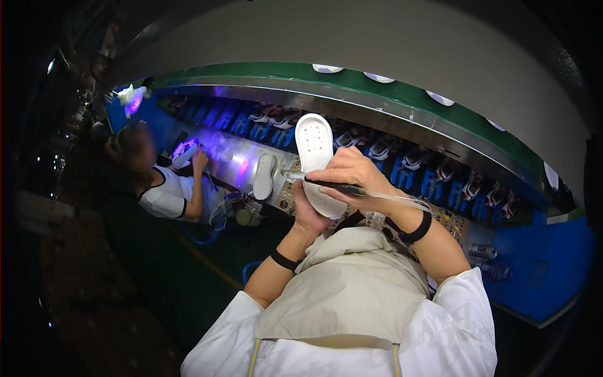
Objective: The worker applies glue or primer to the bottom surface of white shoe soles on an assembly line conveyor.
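Observation:
A white shoe sole (313, 139) with small holes in its upper part stands upright in front of me. My left hand (309, 212) grips its lower end from below, the fingers partly hidden behind it. Across the sole's lower half, my right hand (353, 174) holds a black pen-shaped tool (336, 185) between thumb and fingers. The tool's tip points left, over the sole's left edge; whether it touches cannot be made out. A thin clear tube or cord runs along my right wrist. A second white sole (264, 177) lies on the bench just left of my hands.
Behind the bench, blue racks (402, 179) carry a row of shoe uppers (380, 148). Above them runs a green belt (402, 88) with white soles on it. To my left, a co-worker (169, 188) handles a shoe under purple light. A can (483, 251) lies at the right.

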The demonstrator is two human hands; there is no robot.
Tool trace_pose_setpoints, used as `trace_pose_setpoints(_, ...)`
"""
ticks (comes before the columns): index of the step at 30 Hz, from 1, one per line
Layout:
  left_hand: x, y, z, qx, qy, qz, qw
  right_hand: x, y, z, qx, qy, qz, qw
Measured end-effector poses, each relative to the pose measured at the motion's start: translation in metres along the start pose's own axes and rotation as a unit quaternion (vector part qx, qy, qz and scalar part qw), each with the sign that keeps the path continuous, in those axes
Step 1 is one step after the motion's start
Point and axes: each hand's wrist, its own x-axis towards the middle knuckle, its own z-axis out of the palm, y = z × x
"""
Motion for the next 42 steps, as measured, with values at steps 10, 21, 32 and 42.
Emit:
trace_pose_setpoints(10,0.015,0.018,-0.002,-0.006,-0.083,0.05,0.995,0.004,-0.001,0.004,0.026,0.011,0.013,1.0)
trace_pose_setpoints(21,0.02,0.034,0.008,-0.049,-0.064,0.064,0.995,0.005,-0.012,-0.008,-0.042,-0.077,0.065,0.994)
trace_pose_setpoints(32,0.018,0.061,0.041,0.038,-0.149,0.021,0.988,0.009,-0.028,-0.025,0.062,-0.179,-0.021,0.982)
trace_pose_setpoints(42,0.026,0.082,0.05,0.125,-0.215,0.051,0.967,0.011,-0.037,-0.035,0.07,-0.257,-0.023,0.964)
